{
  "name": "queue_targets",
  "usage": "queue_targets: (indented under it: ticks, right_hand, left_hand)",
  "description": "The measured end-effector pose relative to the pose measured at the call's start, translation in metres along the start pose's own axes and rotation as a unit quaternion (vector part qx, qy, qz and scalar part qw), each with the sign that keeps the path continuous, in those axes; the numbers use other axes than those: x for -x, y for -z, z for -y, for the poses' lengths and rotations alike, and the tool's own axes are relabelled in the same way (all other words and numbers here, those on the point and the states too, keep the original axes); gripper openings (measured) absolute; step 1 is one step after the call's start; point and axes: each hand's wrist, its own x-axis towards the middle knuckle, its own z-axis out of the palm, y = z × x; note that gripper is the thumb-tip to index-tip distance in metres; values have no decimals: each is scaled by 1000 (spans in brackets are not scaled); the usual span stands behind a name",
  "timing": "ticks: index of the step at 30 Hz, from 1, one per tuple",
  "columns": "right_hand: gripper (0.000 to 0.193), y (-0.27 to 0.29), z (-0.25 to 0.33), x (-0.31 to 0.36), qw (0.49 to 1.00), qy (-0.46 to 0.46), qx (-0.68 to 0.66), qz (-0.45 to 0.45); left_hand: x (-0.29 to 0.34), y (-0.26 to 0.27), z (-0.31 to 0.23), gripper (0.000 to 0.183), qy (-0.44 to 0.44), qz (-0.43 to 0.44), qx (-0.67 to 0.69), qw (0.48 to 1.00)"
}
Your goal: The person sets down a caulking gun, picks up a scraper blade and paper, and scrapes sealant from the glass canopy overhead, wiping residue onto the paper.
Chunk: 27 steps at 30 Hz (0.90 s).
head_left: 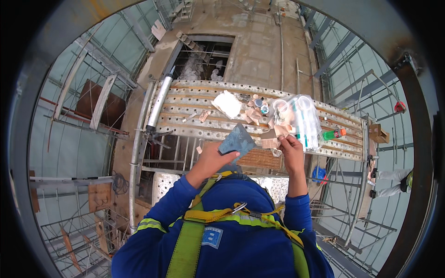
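My left hand [209, 162] grips a flat dark blue-grey plate [238, 140] with angled edges, its thumb lying on the face. The plate is tilted over the near edge of the scaffold planks. To its right, my right hand [293, 150] pinches a piece of torn brown paper [270, 142] between thumb and fingers. The paper and the plate are apart. Just beyond the right hand lies a clear plastic bag [311, 121] with white tubes in it. More torn brown paper [252, 115] and a crumpled white sheet [227, 104] lie on the planks.
A caulking gun [160, 102] rests at the left end of the perforated metal planks [185, 99]. A green bottle [333, 134] lies at the right. Beyond is a floor opening [204, 60]. Scaffold tubes [135, 162] stand around. Another person [394, 181] is at far right.
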Motion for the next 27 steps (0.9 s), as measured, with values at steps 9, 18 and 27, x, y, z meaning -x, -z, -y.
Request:
queue_targets:
  ticks: [9, 18, 27]
  right_hand:
    - [26, -32, 23, 16, 979, -86, 132, 132]
    - [37, -54, 49, 26, 825, -254, -402, 305]
    - [21, -51, 0, 39, 900, -182, -298, 261]
  left_hand:
    - [-13, 10, -18, 26, -25, 21, -3, 999]
    - [-19, -7, 16, 25, 69, 0, 202, 977]
    - [-21, -20, 11, 22, 78, -14, 268, 960]
